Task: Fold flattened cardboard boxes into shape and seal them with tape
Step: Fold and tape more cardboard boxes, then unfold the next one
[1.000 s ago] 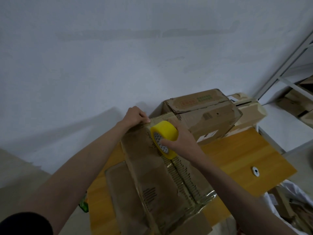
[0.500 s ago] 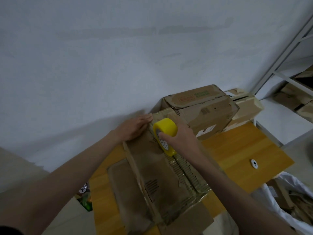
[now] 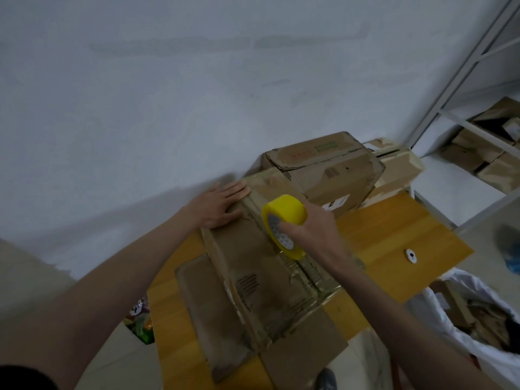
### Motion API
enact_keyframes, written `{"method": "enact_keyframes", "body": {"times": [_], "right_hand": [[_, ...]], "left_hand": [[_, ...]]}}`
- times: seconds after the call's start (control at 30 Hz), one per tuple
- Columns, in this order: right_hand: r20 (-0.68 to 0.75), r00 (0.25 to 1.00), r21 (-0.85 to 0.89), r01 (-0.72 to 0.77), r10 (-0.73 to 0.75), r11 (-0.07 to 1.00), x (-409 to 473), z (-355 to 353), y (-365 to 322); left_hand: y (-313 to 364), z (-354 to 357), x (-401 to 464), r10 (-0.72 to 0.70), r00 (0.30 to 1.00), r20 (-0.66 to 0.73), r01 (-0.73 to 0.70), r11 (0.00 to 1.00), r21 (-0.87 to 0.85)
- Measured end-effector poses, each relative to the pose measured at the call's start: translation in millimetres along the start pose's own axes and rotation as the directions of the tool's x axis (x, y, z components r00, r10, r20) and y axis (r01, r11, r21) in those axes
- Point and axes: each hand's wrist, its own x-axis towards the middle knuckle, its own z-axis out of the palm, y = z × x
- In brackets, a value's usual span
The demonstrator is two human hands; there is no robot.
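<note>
The surface (image 3: 394, 235) carries your box (image 3: 261, 277), its long axis running from you toward the wall. Your left hand (image 3: 218, 205) lies flat, fingers straight, on its far left corner. Your right hand (image 3: 312, 226) grips the tape roll (image 3: 284, 218), standing on edge along the centre seam.

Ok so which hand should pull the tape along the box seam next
The right hand, probably. It already grips the yellow tape roll standing on the box over the centre seam. The left hand lies flat on the box's far left edge, better placed to steady it.
</note>
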Motion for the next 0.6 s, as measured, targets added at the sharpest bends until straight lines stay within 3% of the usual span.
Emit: {"method": "enact_keyframes", "body": {"times": [0.17,0.33,0.6], "right_hand": [[0.039,0.999,-0.106,-0.016,0.020,0.994,-11,-13,3],[-0.013,1.000,-0.063,0.010,-0.010,0.998,-19,-6,7],[-0.149,0.989,-0.056,0.000,-0.008,0.998,-41,8,36]], "left_hand": [[13,0,3,0.006,1.000,0.029,-0.008,0.998,0.065],[26,9,-7,0.171,0.985,-0.006,-0.170,0.981,0.089],[46,15,-12,0.129,0.992,-0.009,-0.128,0.988,0.092]]}}
